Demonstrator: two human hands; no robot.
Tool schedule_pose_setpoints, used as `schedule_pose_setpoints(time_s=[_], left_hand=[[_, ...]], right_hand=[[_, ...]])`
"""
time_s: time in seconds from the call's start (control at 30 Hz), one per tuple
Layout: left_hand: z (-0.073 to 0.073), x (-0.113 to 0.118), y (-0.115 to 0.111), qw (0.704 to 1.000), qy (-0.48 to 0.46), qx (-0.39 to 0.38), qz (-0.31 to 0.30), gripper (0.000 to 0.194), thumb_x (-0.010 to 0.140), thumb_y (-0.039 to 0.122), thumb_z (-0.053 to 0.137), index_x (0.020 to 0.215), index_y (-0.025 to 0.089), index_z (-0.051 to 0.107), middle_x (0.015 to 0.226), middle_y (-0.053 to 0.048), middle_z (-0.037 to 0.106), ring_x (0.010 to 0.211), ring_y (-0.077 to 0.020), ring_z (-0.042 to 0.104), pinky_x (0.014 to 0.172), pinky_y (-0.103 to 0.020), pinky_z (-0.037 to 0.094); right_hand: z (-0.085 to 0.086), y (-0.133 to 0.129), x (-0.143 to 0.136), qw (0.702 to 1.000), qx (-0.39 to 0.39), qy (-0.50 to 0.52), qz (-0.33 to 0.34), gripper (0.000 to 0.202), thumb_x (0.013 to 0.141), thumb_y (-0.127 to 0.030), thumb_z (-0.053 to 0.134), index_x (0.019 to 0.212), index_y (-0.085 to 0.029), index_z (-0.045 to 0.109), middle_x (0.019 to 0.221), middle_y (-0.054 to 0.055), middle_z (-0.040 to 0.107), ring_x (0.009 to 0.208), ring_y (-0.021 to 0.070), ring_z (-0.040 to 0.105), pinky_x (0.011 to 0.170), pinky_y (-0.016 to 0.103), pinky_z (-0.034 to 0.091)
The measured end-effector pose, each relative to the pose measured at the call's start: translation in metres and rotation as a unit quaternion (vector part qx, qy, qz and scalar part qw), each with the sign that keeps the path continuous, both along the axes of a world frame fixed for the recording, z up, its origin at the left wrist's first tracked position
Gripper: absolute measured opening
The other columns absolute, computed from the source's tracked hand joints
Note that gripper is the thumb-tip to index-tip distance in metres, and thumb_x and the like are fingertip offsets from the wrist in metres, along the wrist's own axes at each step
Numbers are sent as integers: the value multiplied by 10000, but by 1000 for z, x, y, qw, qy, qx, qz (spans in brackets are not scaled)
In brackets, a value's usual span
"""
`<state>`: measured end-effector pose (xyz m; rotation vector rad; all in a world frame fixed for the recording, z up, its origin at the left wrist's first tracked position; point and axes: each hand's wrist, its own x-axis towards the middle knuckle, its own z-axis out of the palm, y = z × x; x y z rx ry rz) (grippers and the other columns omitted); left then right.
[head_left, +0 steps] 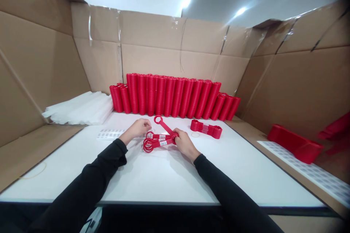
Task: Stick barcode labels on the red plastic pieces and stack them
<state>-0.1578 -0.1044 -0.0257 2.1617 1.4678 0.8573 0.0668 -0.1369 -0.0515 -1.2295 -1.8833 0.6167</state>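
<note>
My right hand (pixel 186 144) grips a fanned bundle of red ring-ended plastic pieces (pixel 157 143) by one end, above the white table (pixel 164 182). White barcode labels show on several of them, and one piece points up and away from the rest. My left hand (pixel 140 127) is just left of the bundle, fingers curled and pinched together. What it holds, if anything, is too small to make out. Under my left wrist lies a sheet of labels (pixel 107 134). To the right, a short stack of the same red pieces (pixel 206 129) lies on its side, with a label on it.
Tall stacks of red pieces (pixel 169 96) line the back by the cardboard wall (pixel 153 32). White plastic sleeves (pixel 82 108) lie at the left. More red pieces (pixel 295 143) rest on a label sheet (pixel 308 169) at the right. Rubber bands (pixel 195 135) lie on the table.
</note>
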Motion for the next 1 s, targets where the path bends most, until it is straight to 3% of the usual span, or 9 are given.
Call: schedule_pose_setpoints(time_s=[0.1,0.17,0.33,1.0], left_hand=[[12,10,-9,989,-143,-17,-39,206,680,332,527,687,134,584,640,-14,574,599,-132,511,579,-239,396],[15,20,-15,980,-186,-30,-59,244,679,370,543,691,131,590,629,-12,566,592,-125,502,582,-239,393],[10,39,-21,977,-199,-35,-70,251,690,367,543,658,124,599,563,8,517,524,-100,444,522,-227,346],[4,52,-29,958,-282,-58,-3,220,656,335,597,674,118,629,623,-6,591,561,-115,499,543,-234,368]], right_hand=[[-1,1,-1,1000,6,3,-10,159,634,-74,337,664,-182,450,613,-6,502,592,136,469,549,230,320],[-1,0,-2,1000,9,9,4,167,635,-75,334,675,-182,455,630,-3,518,597,137,477,549,230,323],[0,-3,-4,1000,10,21,18,181,640,-69,335,697,-183,464,655,-3,538,608,137,487,559,230,331],[1,-5,-6,1000,8,24,6,182,653,-76,341,704,-176,484,642,1,541,591,135,484,547,229,332]])
